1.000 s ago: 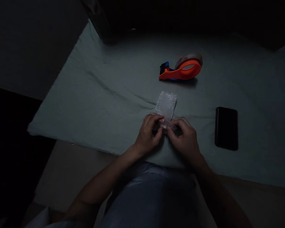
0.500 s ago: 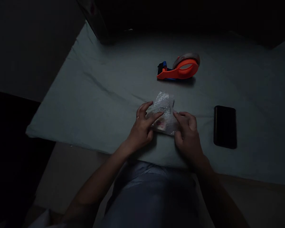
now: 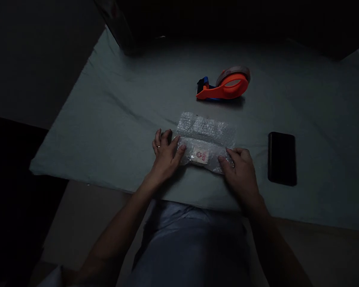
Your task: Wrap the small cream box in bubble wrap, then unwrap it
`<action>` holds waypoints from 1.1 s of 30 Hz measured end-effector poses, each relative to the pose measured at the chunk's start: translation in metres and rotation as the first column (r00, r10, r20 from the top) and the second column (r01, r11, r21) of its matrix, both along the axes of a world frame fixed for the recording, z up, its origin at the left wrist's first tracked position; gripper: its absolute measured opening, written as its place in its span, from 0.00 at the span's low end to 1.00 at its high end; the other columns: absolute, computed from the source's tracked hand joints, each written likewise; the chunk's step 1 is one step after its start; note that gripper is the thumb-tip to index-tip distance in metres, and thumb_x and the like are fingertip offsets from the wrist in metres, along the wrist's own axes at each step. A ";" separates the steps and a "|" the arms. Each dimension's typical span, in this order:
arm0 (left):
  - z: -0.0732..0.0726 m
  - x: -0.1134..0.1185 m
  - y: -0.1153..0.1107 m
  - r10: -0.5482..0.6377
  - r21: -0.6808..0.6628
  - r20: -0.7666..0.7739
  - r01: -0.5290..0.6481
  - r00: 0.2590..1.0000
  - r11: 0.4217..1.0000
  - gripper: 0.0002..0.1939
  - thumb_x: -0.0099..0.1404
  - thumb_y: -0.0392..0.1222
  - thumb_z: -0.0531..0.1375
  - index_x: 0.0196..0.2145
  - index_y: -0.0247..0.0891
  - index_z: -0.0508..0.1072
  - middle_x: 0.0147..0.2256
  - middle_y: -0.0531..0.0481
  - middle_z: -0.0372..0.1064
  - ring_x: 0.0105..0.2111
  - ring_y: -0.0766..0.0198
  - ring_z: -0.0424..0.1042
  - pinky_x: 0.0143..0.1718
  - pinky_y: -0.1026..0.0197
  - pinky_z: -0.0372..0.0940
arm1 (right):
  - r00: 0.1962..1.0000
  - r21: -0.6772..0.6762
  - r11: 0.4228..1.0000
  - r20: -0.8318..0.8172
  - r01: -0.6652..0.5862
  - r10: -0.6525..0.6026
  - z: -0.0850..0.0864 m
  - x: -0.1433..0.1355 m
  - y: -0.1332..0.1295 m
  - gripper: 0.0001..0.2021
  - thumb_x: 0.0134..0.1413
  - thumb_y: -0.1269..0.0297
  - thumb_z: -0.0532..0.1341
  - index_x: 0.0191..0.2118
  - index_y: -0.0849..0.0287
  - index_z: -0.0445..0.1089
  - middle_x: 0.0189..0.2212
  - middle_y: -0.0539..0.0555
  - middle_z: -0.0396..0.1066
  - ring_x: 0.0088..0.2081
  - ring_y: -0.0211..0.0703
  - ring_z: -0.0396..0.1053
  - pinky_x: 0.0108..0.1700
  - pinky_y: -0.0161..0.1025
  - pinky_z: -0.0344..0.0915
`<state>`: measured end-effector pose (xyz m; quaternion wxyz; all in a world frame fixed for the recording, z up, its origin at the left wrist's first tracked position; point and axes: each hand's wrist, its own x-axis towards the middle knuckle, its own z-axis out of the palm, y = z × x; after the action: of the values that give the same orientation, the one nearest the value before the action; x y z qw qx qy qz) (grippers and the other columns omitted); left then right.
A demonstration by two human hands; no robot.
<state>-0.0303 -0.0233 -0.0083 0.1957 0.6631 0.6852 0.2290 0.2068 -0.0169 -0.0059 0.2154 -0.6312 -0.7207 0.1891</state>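
Observation:
A clear sheet of bubble wrap [image 3: 205, 126] lies spread out in front of me, with a crease running across it. On its near part rests a small pale box [image 3: 200, 155] with a red print on top; the wrap's near flap seems to lie around or under it, I cannot tell which. My left hand [image 3: 166, 153] grips the wrap's left edge, thumb on top and the other fingers partly raised. At the opposite edge, my right hand [image 3: 238, 165] pinches the wrap between thumb and fingers.
An orange and blue tape dispenser [image 3: 224, 85] with a roll of tape stands beyond the wrap. To the right lies a black phone-like object [image 3: 282, 158]. A pale green cloth [image 3: 107, 131] covers the work surface. The scene is dim, and dark shapes border the back.
The bubble wrap's sides, folded inward before, are now spread out left and right, uncovering the box. My left hand has moved left, and my right hand slightly right.

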 end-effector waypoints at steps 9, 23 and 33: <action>0.020 -0.003 -0.008 -0.206 0.171 0.286 0.162 0.936 0.972 0.04 0.64 0.39 0.57 0.36 0.38 0.68 0.49 0.45 0.71 0.60 0.55 0.61 0.65 0.38 0.45 | 0.969 0.363 0.917 -0.113 -0.163 0.218 0.012 0.009 -0.005 0.04 0.53 0.68 0.62 0.33 0.57 0.65 0.52 0.62 0.64 0.58 0.58 0.60 0.57 0.61 0.59; 0.019 -0.024 -0.063 -0.472 0.203 0.105 0.445 0.875 0.872 0.14 0.68 0.40 0.51 0.50 0.35 0.66 0.33 0.49 0.74 0.35 0.62 0.75 0.61 0.40 0.55 | 0.840 0.194 0.823 0.008 -0.534 0.543 0.006 0.031 -0.043 0.06 0.57 0.68 0.59 0.29 0.58 0.68 0.37 0.57 0.74 0.44 0.49 0.69 0.47 0.49 0.66; 0.039 0.029 -0.058 -0.737 -0.058 -0.039 0.735 0.674 0.675 0.21 0.67 0.34 0.54 0.57 0.36 0.63 0.62 0.39 0.55 0.65 0.51 0.52 0.62 0.49 0.57 | 0.950 0.075 0.948 -0.014 -0.310 0.312 0.031 -0.005 -0.012 0.04 0.56 0.65 0.59 0.37 0.56 0.65 0.37 0.57 0.72 0.40 0.50 0.71 0.43 0.47 0.69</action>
<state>-0.0017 -0.0812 0.0306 0.2635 0.8854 0.3701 0.0983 0.2014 -0.0293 0.0253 0.2146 -0.4991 -0.8147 0.2026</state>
